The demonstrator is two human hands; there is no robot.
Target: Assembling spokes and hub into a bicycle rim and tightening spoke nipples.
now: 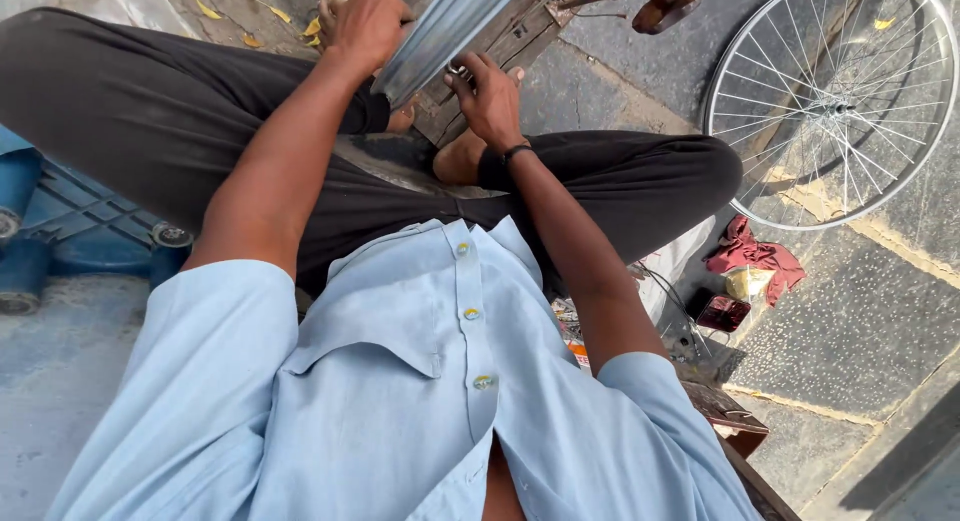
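Note:
I look straight down my light blue shirt and black trousers. My left hand (368, 23) grips the upper side of a silver metal wheel rim (450, 31) that slants across the top of the view. My right hand (490, 99) is closed under the rim's lower edge, fingers pinched on a small metal part there; what it pinches is too small to tell. The rim rests over a wooden stand (500, 51) between my knees. A black band circles my right wrist.
A complete spoked bicycle wheel (835, 106) lies on the paved ground at right. A red cloth (752, 253) and a small dark box (722, 313) lie below it. A blue plastic object (60, 231) sits at left. Yellow leaves dot the ground at top.

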